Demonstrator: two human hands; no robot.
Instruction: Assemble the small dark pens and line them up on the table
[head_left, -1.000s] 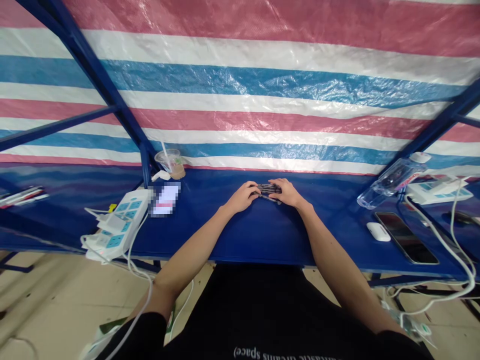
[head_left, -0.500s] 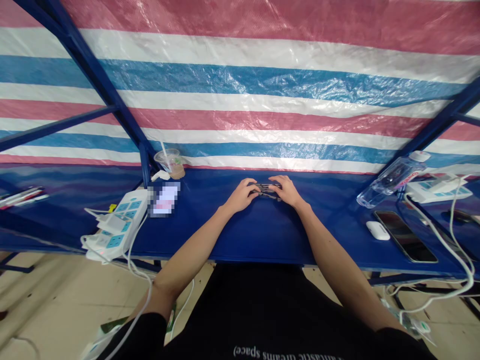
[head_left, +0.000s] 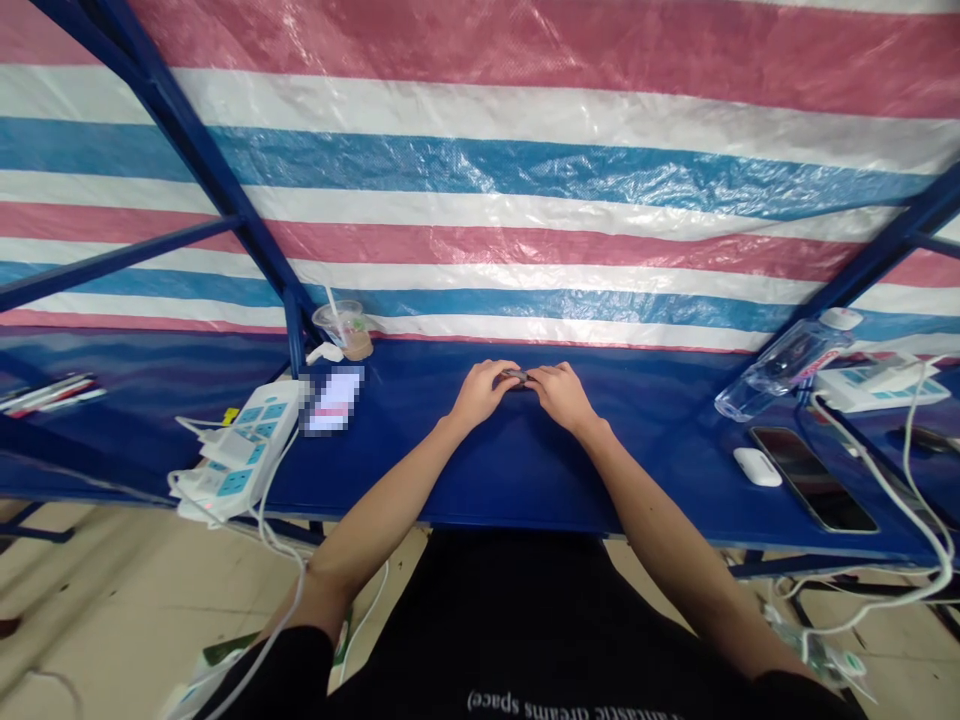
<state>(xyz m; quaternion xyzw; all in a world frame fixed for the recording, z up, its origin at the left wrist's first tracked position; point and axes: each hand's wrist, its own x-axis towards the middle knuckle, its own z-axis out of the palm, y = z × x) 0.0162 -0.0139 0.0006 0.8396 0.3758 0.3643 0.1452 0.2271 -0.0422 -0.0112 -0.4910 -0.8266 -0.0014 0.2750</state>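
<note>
Above the middle of the blue table, my two hands almost meet around some small, dark, slim pieces. Their exact kind cannot be made out. My left hand is closed, thumb and fingers gripping the left end of the pieces. From the other side my right hand curls its fingers around the right end. The fingers cover most of what they hold.
On the left are a white power strip, a blurred phone-like screen and a plastic cup with a straw. A water bottle, a white earbud case and a dark phone lie right. Striped sheeting hangs behind.
My hands have drawn closer together, the right one moving left. The dark slim pieces, earlier spread out between my hands, now show as one compact, mostly covered bunch.
</note>
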